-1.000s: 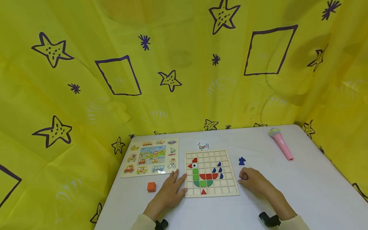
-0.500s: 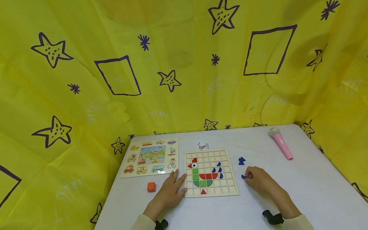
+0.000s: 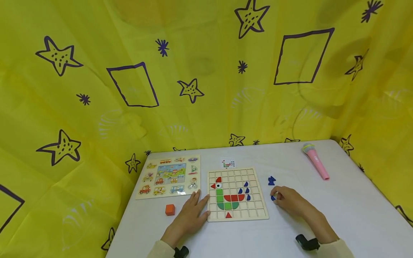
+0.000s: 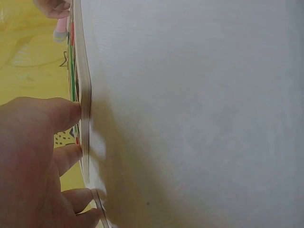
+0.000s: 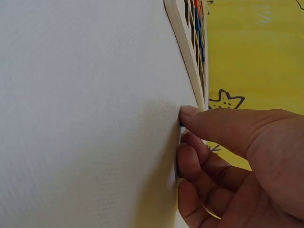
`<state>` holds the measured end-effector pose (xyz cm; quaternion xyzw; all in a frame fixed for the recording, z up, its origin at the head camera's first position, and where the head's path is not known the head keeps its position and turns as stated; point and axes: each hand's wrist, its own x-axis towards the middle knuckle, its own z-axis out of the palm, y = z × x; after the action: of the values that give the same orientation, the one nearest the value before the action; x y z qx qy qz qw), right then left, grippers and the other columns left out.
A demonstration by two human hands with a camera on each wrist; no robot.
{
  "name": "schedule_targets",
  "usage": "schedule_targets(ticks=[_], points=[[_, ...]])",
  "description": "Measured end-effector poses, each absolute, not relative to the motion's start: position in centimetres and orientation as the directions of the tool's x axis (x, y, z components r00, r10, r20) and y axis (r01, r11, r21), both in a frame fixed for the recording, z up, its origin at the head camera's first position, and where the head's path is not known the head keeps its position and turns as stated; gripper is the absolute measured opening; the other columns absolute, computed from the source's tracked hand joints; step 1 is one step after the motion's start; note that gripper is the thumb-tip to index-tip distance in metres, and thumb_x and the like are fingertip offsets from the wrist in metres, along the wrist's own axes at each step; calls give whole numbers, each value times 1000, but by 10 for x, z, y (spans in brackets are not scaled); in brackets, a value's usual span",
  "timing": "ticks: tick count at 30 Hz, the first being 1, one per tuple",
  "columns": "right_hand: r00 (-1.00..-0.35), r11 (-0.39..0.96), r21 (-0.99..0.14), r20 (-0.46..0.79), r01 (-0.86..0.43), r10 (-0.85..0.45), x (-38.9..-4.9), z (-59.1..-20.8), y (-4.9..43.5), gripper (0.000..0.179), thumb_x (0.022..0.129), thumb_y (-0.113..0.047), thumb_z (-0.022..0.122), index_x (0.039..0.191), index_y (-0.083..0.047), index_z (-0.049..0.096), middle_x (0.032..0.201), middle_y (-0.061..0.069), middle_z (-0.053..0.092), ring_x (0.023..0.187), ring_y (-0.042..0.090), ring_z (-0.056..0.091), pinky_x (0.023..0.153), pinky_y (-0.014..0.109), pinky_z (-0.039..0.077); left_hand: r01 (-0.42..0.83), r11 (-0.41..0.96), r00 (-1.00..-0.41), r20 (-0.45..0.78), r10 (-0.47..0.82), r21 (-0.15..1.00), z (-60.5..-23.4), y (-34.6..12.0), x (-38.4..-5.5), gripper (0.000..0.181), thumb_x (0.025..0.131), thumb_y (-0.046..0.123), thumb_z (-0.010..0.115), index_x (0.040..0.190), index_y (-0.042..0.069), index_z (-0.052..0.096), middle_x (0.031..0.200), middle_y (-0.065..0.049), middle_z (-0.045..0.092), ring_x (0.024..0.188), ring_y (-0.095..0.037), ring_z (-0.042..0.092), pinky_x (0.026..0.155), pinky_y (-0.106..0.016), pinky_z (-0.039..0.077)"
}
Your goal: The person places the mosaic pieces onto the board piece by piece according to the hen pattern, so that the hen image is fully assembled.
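A wooden grid board [image 3: 258, 213] lies mid-table, with red, green and blue pieces and an eye tile set in it as a bird. My left hand [image 3: 192, 214] rests at its left edge, fingers extended; in the left wrist view the thumb and a finger touch the board's side. To the right of the board, my right hand [image 3: 288, 201] pinches a small blue curved-edged piece [image 3: 273, 197] at the tabletop. The right wrist view shows only a dark sliver of it under the thumb. Behind that hand lie several loose blue pieces [image 3: 271, 180], bunched together.
A small pattern card [image 3: 228, 163] with a bird picture lies behind the board. To the left are a picture puzzle board [image 3: 146, 193] and an orange cube [image 3: 170, 209]. A pink toy microphone [image 3: 317, 164] lies at the back right. Yellow curtains surround the white table [image 3: 240, 240].
My right hand has shifted slightly right, away from the board, and the blue piece at its fingertips shows more and has turned. My left hand and the board stay put.
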<state>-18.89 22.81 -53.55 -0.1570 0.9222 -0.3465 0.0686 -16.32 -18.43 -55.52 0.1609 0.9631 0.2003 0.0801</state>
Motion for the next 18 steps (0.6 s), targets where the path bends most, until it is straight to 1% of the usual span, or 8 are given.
schedule_targets(ticks=[6,11,18], points=[[-945,721,-642,20,-261,-326,-191,-536,226,14,95,-4,73,108,-3,68,81,-3,56,73,10,48,64,25,41,280,872,-935,-91,342,401,-554,-184,-163,63,106,49,55,164,29,41,176,-12,22,163,-39,17,127,-61,26],[-945,725,-626,62,-288,-322,-202,-533,217,15,95,-5,73,110,-1,68,82,-3,56,76,12,49,65,26,43,280,875,-936,-91,341,395,-553,-183,-163,63,106,49,55,164,28,42,176,-12,23,162,-39,18,127,-61,26],[-945,712,-648,34,-269,-326,-227,-534,196,17,97,-4,69,114,-2,68,83,0,56,78,15,51,67,27,44,280,874,-934,-98,344,397,-553,-183,-163,63,106,48,55,164,27,42,175,-13,23,162,-40,18,128,-61,26]])
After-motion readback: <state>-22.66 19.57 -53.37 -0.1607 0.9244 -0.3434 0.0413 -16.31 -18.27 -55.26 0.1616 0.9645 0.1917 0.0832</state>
